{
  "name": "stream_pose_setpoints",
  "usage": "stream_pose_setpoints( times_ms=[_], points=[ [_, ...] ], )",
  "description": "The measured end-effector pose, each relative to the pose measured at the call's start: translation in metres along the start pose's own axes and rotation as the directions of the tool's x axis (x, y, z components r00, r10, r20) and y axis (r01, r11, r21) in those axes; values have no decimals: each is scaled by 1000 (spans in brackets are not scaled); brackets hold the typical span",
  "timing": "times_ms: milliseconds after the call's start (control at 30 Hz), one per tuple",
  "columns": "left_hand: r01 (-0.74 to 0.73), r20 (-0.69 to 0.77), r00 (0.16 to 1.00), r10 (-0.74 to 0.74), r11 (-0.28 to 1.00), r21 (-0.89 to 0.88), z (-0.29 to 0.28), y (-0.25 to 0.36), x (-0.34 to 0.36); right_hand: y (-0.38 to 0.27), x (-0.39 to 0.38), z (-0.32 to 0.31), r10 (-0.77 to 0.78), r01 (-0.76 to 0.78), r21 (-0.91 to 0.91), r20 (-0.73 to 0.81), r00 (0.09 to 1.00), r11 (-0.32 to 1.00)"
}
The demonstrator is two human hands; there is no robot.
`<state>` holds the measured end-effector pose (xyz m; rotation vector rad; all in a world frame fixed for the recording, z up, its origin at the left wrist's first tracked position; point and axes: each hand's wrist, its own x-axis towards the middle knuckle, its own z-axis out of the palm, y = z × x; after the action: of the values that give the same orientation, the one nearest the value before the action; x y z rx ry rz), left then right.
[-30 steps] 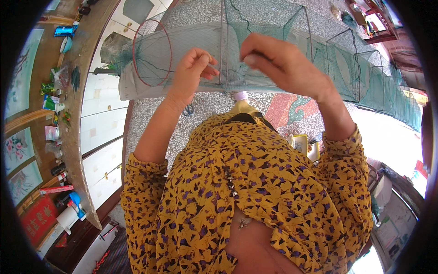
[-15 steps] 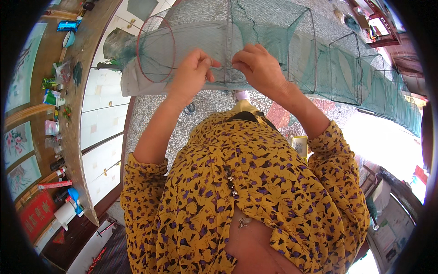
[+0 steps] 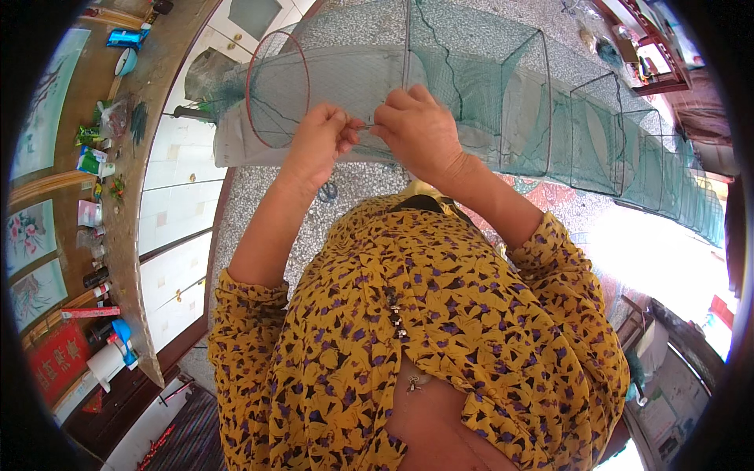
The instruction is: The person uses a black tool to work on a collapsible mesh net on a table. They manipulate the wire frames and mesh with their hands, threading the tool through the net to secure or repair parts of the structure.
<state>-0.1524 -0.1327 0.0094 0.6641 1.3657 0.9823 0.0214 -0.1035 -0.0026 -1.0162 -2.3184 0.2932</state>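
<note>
Right hand [image 3: 420,129] now closer to left hand [image 3: 322,141], fingers of both pinching green mesh net [image 3: 471,86] between them

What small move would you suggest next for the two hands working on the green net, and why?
Probably draw the right hand slightly away from the left hand to tighten whatever they pinch: both hands meet fingertip to fingertip on the green net trap, beside its red hoop.

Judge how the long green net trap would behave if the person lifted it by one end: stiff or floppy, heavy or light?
The green net trap would probably sag between its wire frames, since thin mesh joins them. It looks light for its length: mostly open netting. The red hoop likely keeps its shape, as both the left hand and right hand pinch mesh beside it.
</note>
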Motion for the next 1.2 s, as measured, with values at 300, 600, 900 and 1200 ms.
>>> stream_pose_setpoints(
  times_ms=[300, 600, 900, 1200],
  points=[
    [-399, -42, 916, 398, 916, -26, 8, -24, -1, -38, 43, -8, -174, 265, 457, -232, 957, 849],
    [-476, 71, 875, 480, 822, 313, 20, -37, -4, 2, 46, -148, 316, 193, 954, -261, 912, 231],
    [-482, 180, 875, 449, 784, 391, 26, -10, -3, 20, 36, -179, 86, 261, 962, -267, 960, 74],
    [-353, 360, 907, 219, 862, 364, -20, 39, 10, 51, 31, -161, -127, 166, 343, -131, 983, 925]
  ],
)
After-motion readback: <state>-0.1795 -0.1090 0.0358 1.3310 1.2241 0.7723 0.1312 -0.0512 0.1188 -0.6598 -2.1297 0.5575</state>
